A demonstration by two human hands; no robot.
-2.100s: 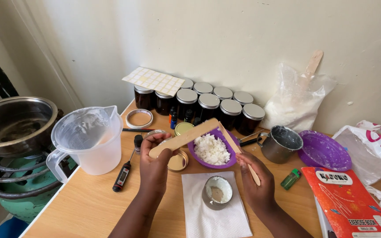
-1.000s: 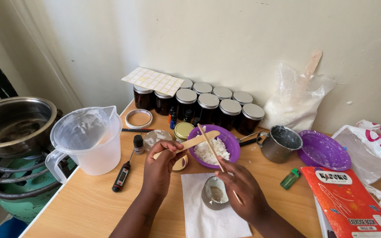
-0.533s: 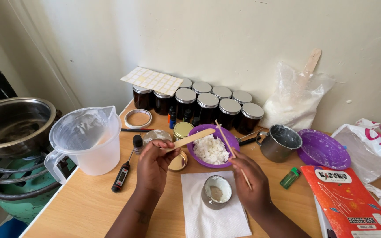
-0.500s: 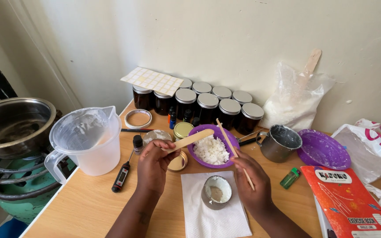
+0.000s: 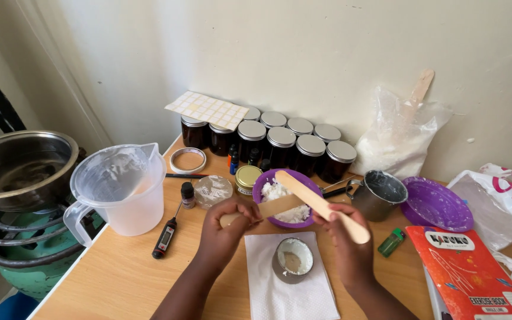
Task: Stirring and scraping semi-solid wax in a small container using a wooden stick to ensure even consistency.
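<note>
The left hand [image 5: 225,228] is closed on one end of a flat wooden stick [image 5: 268,208] that runs level across the front rim of the purple bowl [image 5: 262,188]. The right hand [image 5: 346,237] is closed on a second, broader wooden spatula [image 5: 321,204], gripped low on the handle so that its rounded tip slants up and left over the white flaky wax [image 5: 282,198] in the bowl. The two pieces of wood cross just above the bowl, probably so that anything scraped off one falls back into it.

Directly below the hands, a small metal tin [image 5: 293,261] with a pale residue inside sits on a white paper napkin [image 5: 288,284], which keeps the wooden counter [image 5: 120,278] clean beneath it. A clear measuring jug [image 5: 120,192] and a black probe thermometer [image 5: 166,234] lie to the left; dark lidded jars [image 5: 280,142] line the wall behind.

Compared with half a second ago, the right-hand spatula has swung from a steep angle beside the bowl to a flatter slant across it, and the left-hand stick has dropped lower, now lying against the bowl's near edge. The tin and napkin have not shifted.
</note>
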